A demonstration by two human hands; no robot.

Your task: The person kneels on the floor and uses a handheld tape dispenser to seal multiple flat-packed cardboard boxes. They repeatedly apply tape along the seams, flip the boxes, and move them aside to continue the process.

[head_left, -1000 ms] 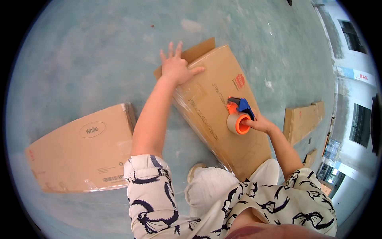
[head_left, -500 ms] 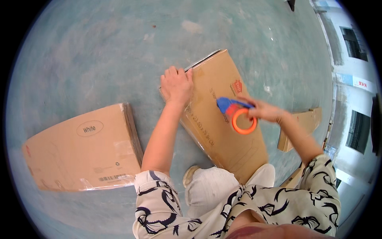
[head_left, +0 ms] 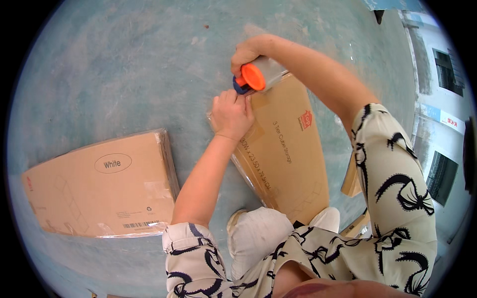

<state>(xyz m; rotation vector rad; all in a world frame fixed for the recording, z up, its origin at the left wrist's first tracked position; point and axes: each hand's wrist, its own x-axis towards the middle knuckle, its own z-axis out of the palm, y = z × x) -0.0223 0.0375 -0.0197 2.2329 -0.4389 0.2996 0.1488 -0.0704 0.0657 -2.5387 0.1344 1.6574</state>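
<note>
A long flat brown cardboard box (head_left: 293, 149) stretches away from my feet, its far end a little right of centre. My left hand (head_left: 232, 113) is closed over the far left corner of this box, fingers curled along the edge. Just beyond those fingertips, my right hand (head_left: 250, 51) grips a tape dispenser (head_left: 254, 77) with a dark blue body and an orange hub. The dispenser sits at the box's far edge. Clear tape on the roll shows beside the hub. My right forearm arches over the far right corner of the box.
To the left, another taped brown carton (head_left: 99, 193) lies on the bluish-green floor (head_left: 124, 74). Part of a further cardboard piece (head_left: 352, 179) shows behind my right sleeve. A white wall (head_left: 427, 124) with dark window openings runs along the right.
My right hand has carried the tape dispenser from above the middle of the box to its far edge, beside my left hand. The left hand keeps its hold on the corner.
</note>
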